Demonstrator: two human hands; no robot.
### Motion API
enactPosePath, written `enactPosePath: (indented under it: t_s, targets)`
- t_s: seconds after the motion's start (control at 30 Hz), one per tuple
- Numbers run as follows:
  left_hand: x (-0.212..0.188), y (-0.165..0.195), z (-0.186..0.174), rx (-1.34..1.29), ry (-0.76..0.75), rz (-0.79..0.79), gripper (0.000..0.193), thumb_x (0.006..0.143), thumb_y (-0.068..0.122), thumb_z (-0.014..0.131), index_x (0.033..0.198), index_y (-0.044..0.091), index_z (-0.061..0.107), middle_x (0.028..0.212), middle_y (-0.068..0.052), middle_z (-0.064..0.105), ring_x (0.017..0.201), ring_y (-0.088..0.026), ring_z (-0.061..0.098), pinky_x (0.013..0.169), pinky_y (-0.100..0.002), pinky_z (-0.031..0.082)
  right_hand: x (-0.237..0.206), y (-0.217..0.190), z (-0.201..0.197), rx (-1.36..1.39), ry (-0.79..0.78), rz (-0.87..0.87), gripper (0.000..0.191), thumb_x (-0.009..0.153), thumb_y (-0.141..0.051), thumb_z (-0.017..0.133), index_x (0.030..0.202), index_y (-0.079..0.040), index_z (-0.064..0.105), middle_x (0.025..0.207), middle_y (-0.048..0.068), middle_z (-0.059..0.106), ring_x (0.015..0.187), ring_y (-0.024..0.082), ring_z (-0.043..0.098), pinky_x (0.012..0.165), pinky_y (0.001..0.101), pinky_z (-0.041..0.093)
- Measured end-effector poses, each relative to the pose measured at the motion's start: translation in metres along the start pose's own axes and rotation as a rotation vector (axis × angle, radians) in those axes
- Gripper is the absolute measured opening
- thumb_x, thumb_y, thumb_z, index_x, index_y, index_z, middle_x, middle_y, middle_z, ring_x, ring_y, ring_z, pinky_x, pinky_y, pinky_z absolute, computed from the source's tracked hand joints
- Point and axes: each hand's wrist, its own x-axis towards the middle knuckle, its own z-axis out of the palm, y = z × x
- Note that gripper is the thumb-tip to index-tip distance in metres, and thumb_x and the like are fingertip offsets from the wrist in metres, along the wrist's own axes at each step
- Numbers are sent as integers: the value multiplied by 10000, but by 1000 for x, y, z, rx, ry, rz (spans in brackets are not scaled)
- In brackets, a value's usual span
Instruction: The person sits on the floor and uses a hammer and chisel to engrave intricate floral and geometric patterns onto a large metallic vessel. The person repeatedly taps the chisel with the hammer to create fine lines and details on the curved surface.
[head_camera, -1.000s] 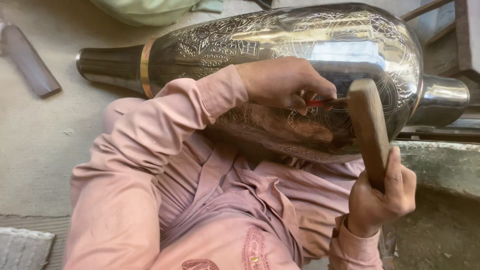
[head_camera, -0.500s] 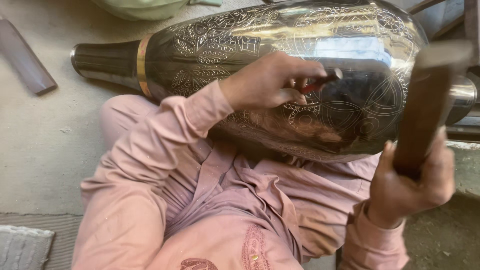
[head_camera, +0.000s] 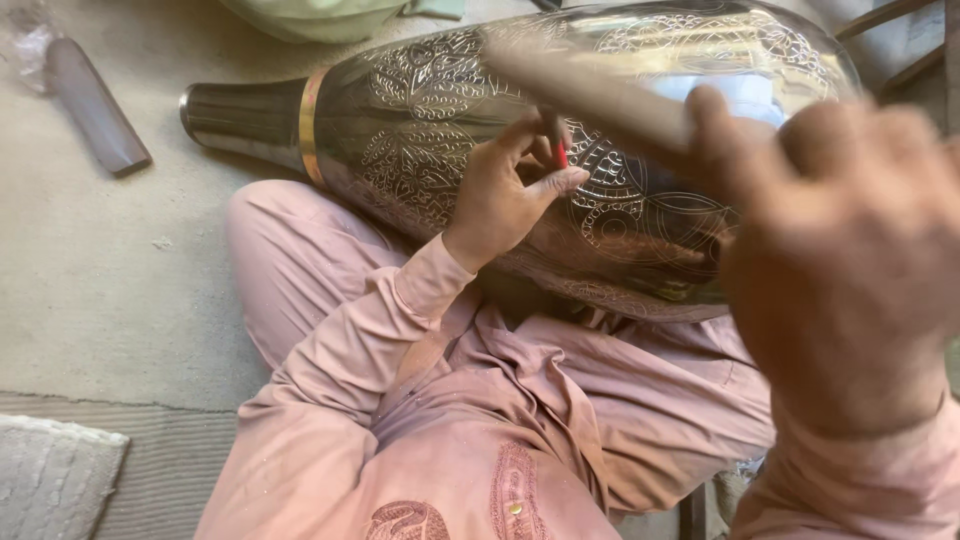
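A large engraved silver-toned metal vase (head_camera: 600, 170) lies on its side across the person's lap, filling the upper centre of the frame. It looks heavy, rigid and slick, best steadied at its broad belly. The left hand (head_camera: 500, 195) pinches a thin red-tipped chisel (head_camera: 555, 140) against it. The right hand (head_camera: 850, 260), blurred, is closed around a wooden mallet (head_camera: 590, 90).

— Where could a hand pass?
— Over bare floor (head_camera: 110, 290) at left. A wooden block (head_camera: 95, 105) lies there; the engraved vase (head_camera: 440, 130) across the lap blocks ahead.
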Motion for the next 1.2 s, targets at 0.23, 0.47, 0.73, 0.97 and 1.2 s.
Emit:
enactPosePath:
  t_s: [0.23, 0.47, 0.73, 0.97, 1.2]
  targets:
    - [15, 5, -7, -71, -266, 154, 302, 987, 84, 769, 1229, 117, 593, 1017, -68, 714, 898, -169, 768, 859, -323, 652, -77, -49, 43, 718, 297, 459, 473, 1036, 88, 744, 1471, -70, 641, 1031, 83, 719, 774, 157, 682, 664, 279, 524]
    - [74, 15, 9, 82, -847, 262, 500, 886, 14, 787, 1340, 145, 625, 1056, -51, 753, 945, -195, 753, 828, -356, 630, -161, -111, 76, 1025, 114, 991, 661, 859, 106, 766, 1486, 34, 569, 1229, 133, 668, 1072, 180, 653, 920, 274, 522]
    - [85, 27, 19, 149, -993, 381, 574, 808, -38, 794, 1333, 146, 651, 1136, -57, 746, 967, -226, 717, 809, -367, 606, -184, -100, 86, 721, 343, 873, 667, 913, 233, 715, 1507, -43, 589, 1138, 139, 695, 895, 169, 641, 754, 280, 521]
    - [73, 22, 12, 130, -854, 343, 450, 888, 21, 781, 1306, 128, 654, 1072, -60, 761, 931, -196, 757, 842, -344, 630, -196, -52, 101, 447, 305, 618, 720, 972, 248, 662, 1596, -99, 569, 993, 90, 640, 842, 176, 594, 691, 301, 506]
    - [42, 4, 5, 112, -541, 283, 433, 953, 54, 792, 1312, 130, 563, 974, -34, 762, 848, -164, 793, 779, -290, 677, -148, -6, 76, 348, 138, 414, 640, 1002, 212, 720, 1546, -122, 689, 921, 88, 691, 740, 162, 589, 635, 299, 475]
